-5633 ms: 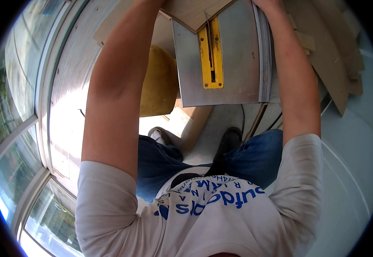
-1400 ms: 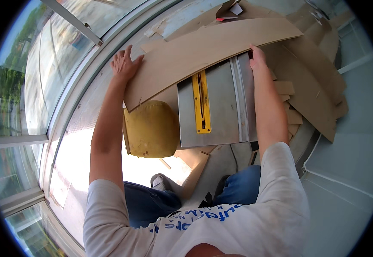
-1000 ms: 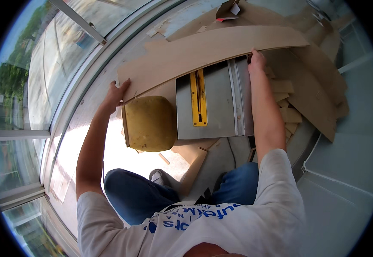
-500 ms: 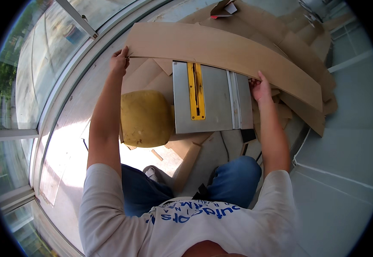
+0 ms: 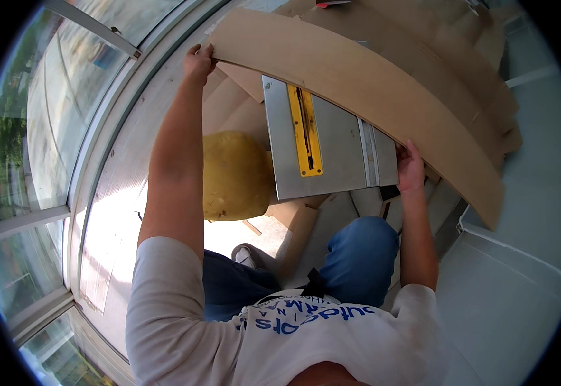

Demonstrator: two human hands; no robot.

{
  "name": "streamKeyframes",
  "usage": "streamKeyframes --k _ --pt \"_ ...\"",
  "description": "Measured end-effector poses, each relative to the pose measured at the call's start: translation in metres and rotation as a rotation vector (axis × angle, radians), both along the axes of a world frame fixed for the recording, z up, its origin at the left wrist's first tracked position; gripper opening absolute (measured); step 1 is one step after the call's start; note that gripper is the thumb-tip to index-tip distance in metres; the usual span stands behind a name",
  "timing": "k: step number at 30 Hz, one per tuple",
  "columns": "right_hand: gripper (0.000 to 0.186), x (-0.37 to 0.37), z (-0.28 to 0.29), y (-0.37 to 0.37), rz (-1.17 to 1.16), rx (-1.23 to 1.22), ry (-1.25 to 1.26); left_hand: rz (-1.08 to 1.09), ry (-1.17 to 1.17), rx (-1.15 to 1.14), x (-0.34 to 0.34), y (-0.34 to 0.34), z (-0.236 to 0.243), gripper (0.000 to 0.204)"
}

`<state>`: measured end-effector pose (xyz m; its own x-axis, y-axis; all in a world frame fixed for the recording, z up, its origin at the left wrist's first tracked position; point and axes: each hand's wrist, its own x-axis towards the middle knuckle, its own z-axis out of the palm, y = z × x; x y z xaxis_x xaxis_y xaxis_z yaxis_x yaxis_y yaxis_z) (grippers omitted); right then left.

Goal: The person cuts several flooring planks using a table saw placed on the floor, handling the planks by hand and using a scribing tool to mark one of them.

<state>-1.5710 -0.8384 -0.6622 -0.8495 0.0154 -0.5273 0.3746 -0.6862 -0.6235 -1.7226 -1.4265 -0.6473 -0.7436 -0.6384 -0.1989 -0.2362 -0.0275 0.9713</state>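
Both hands at the long tan board, which slants over the far end of a metal tabletop.
From my remote seat, the writing I can see is blue printed lettering across the white shirt, a large line with smaller ones beyond it, bent by folds. Compared with half a second ago, the board slopes more steeply, its right end swung nearer the wearer. The left hand has its fingers closed on the board's left end; the right hand sets its thumb at the near edge, fingers part-curled, and I cannot tell how firmly they grip. A slotted yellow strip lies in the tabletop, right of a rounded yellow object.
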Motion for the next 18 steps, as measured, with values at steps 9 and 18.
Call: streamKeyframes --k 9,18 --pt "0.036 0.026 -0.012 0.038 -0.130 0.081 -0.071 -0.078 -0.077 -0.007 -0.004 0.003 0.006 0.063" --pt "0.049 0.052 -0.004 0.011 -0.178 0.077 -0.036 -0.184 -0.048 -0.016 0.005 -0.019 -0.001 0.065"
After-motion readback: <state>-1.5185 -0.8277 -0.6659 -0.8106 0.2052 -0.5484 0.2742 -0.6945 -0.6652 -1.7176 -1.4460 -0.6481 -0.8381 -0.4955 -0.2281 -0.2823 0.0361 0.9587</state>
